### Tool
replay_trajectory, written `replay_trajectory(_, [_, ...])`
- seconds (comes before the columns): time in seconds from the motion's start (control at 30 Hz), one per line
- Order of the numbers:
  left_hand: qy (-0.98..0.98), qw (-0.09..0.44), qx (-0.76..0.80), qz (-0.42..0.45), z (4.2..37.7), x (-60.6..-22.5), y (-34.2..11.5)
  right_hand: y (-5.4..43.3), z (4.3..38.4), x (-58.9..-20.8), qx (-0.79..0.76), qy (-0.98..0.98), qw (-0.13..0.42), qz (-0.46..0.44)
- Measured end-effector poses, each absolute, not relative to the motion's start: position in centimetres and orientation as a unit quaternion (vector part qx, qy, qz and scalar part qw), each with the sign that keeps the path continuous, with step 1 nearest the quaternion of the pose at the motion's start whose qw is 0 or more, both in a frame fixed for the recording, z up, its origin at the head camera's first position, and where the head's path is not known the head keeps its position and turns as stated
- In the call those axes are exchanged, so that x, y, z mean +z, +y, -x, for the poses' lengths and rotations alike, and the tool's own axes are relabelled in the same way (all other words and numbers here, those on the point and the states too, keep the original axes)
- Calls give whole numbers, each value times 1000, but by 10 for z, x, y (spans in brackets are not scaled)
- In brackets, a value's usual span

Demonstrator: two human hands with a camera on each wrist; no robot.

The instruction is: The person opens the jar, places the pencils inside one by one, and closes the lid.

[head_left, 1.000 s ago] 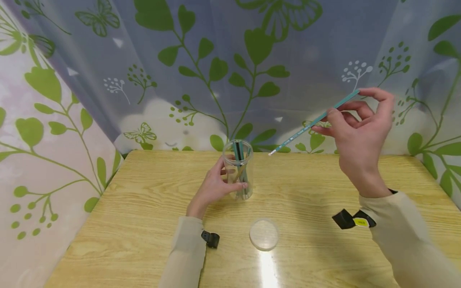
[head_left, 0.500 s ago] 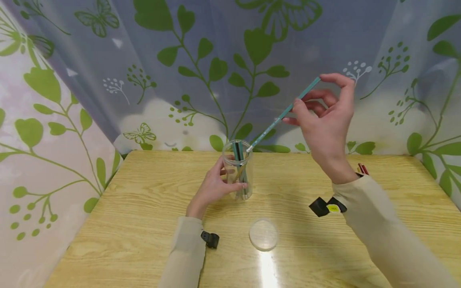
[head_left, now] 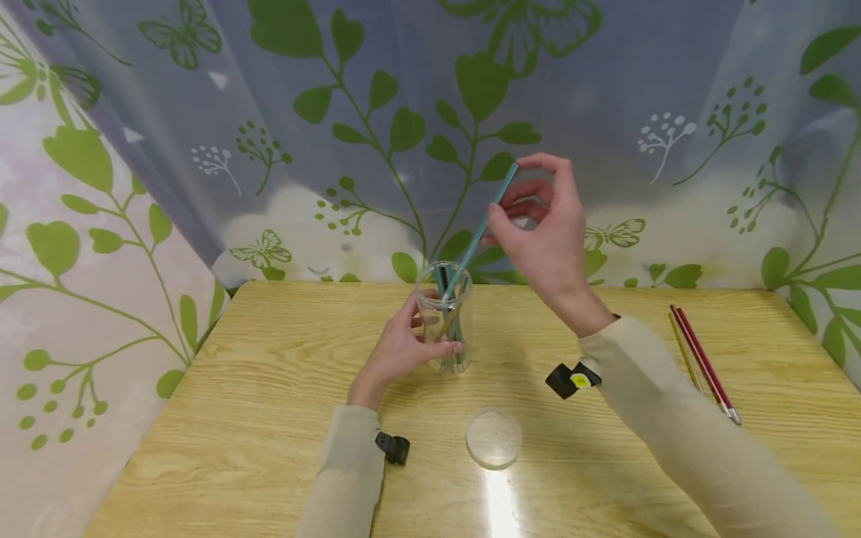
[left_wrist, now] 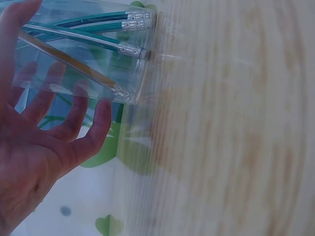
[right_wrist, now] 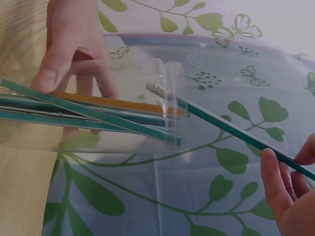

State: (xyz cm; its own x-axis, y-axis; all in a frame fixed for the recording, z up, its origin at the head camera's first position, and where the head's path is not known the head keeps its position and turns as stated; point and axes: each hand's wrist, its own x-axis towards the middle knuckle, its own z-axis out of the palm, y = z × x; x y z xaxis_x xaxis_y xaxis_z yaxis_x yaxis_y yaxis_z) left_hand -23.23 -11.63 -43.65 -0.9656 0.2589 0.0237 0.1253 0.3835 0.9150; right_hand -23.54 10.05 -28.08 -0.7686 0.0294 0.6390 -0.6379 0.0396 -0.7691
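Near edge: beige long sleeves on both arms, each w/ a small black wrist device, L (head_left: 393, 447), R (head_left: 572, 379) (R one has yellow label). Light wood-grain table (head_left: 269, 359) under everything. Clear round flat disc (head_left: 494, 439) lying on it, front-center, just R of L wrist.

Further back, R side: two dark red pencils (head_left: 702, 359) + one gold pencil (head_left: 684, 350) lying side by side, partly behind R sleeve.

L hand (head_left: 400, 344) clamped round clear plastic cylindrical jar (head_left: 467, 321), thumb across front, fingers on far side; jar upright on table nr back edge. Inside: several teal pencils (left_wrist: 93, 38) + an orange-gold pencil (left_wrist: 74, 64), eraser ends down at base.

R hand (head_left: 545, 232) up over jar's R side, thumb + fingers pinched on single teal pencil w/ silver ferrule (head_left: 479, 232), index at its top end. Pencil tilted, top leaning R, eraser end just inside jar mouth.

Far: blue-grey/white curtain (head_left: 565, 112) w/ green leaves, butterflies.
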Motion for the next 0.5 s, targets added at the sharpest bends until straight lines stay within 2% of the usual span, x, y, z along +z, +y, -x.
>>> replay_trajectory(0.17, [828, 61, 545, -117, 233, -437, -116, 94, 236, -290, 635, -700, 228, -234])
replay_trajectory(0.5, [823, 57, 551, -130, 232, -436, -116, 88, 233, -306, 556, -771, 212, -225])
